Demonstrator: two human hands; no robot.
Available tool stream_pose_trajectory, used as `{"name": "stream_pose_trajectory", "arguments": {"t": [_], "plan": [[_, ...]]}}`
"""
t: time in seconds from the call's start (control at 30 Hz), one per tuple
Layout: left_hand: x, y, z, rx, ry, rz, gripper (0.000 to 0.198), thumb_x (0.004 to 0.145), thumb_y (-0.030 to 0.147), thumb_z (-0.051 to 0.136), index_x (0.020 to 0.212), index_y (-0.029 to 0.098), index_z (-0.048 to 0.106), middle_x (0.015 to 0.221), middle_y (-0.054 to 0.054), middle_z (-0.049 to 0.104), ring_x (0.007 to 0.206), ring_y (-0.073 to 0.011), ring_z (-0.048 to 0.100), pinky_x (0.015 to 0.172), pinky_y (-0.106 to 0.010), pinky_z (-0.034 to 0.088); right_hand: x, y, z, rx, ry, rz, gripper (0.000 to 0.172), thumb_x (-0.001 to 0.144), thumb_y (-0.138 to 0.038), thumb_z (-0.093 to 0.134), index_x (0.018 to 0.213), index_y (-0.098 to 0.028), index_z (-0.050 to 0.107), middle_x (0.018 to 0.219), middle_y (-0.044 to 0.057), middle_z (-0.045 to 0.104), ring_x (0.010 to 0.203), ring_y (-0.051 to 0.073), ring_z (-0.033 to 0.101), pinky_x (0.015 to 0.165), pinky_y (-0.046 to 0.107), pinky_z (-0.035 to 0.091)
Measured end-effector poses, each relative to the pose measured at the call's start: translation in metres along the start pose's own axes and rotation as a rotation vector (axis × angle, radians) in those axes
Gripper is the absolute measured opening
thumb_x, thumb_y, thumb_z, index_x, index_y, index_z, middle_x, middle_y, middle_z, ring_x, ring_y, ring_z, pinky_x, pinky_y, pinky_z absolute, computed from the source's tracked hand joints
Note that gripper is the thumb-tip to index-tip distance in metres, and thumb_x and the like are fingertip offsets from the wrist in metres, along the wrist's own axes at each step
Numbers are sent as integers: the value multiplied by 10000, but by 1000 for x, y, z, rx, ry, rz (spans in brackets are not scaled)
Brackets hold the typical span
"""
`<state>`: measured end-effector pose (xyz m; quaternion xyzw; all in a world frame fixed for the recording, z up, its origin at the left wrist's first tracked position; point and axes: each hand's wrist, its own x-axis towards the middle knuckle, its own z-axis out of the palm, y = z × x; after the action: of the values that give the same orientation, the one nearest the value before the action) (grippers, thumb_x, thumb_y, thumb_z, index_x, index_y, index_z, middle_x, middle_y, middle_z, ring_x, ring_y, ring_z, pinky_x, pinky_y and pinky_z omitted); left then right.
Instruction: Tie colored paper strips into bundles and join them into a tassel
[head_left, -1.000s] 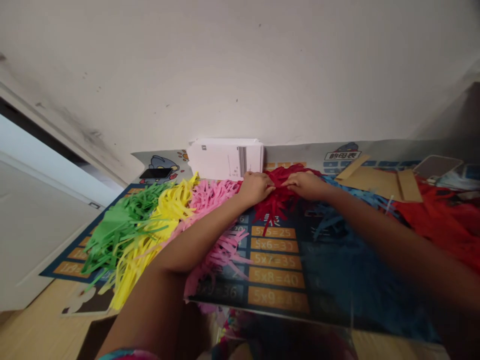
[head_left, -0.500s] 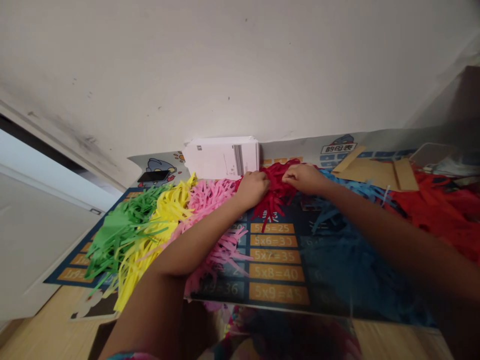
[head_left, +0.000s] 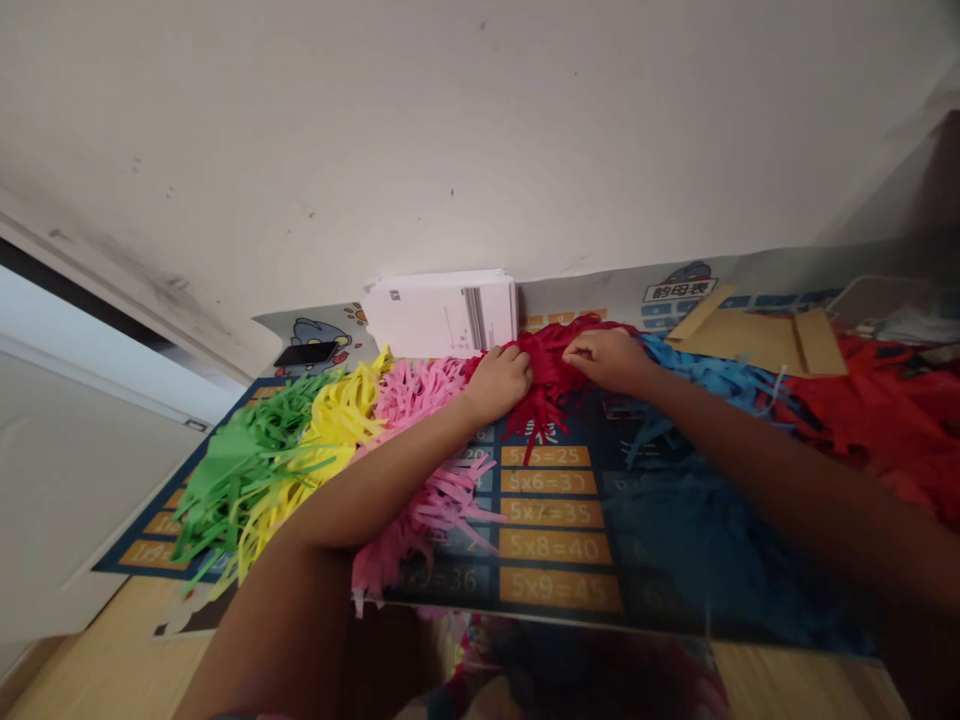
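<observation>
Dark red fringed paper is bunched between my two hands at the back of the table. My left hand is closed over its left side, fingers curled into the strips. On the other side my right hand is closed in a pinch at the red strips; its fingertips are partly hidden. Pink fringed paper lies beside and under my left forearm. Blue fringed paper lies beside and under my right forearm.
Yellow fringed paper and green fringed paper lie at the left, with a dark phone behind. White printed cards lean against the wall. At the right are an opened brown cardboard piece and orange-red fringed paper.
My left hand has shifted slightly left on the red fringed paper, and its forearm has swung a little left. My right hand stays almost where it was.
</observation>
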<state>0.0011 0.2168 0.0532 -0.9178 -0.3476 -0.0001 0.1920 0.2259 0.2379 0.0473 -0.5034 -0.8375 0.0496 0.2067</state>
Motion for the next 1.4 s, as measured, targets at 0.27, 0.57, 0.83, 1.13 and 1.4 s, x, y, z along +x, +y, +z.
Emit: {"name": "stream_pose_trajectory", "arguments": {"t": [0.27, 0.57, 0.83, 1.13, 1.4], "plan": [[3, -4, 4, -18, -2, -63, 284, 1010, 194, 403, 973, 106, 670, 944, -139, 659, 968, -274, 578, 760, -372, 394, -4, -10, 12, 19, -45, -28, 277, 764, -371, 721, 995, -221, 695, 1056, 72, 731, 988, 255, 639, 817, 349, 415], [4, -1, 4, -69, -9, -70, 241, 993, 157, 410, 996, 99, 645, 968, -147, 655, 990, -271, 577, 814, -369, 424, 0, -4, 17, 49, -132, 73, 115, 821, -298, 637, 813, -221, 721, 837, 25, 757, 775, 193, 666, 676, 298, 415], [5, 5, -1, -188, 64, -188, 480, 953, 552, 492, 1066, 103, 621, 1043, -145, 645, 1010, -283, 589, 858, -375, 456, 2, -2, 11, 75, -90, 83, 212, 841, -250, 578, 899, -198, 775, 889, 36, 771, 798, 175, 670, 671, 259, 416], [24, 13, -8, -244, 23, -402, 309, 935, 323, 521, 1144, 157, 677, 1131, -132, 679, 1068, -295, 604, 901, -424, 465, -1, -19, -2, -17, 60, 8, 234, 883, -281, 550, 934, -199, 764, 954, 70, 749, 892, 207, 640, 769, 312, 382], [29, 10, -5, -340, -14, -496, 337, 958, 277, 458, 1172, 164, 692, 1123, -137, 716, 1079, -273, 639, 948, -404, 481, -5, -22, -5, -89, 104, -54, 254, 917, -274, 505, 938, -178, 740, 971, 93, 736, 939, 237, 608, 821, 354, 357]]}}
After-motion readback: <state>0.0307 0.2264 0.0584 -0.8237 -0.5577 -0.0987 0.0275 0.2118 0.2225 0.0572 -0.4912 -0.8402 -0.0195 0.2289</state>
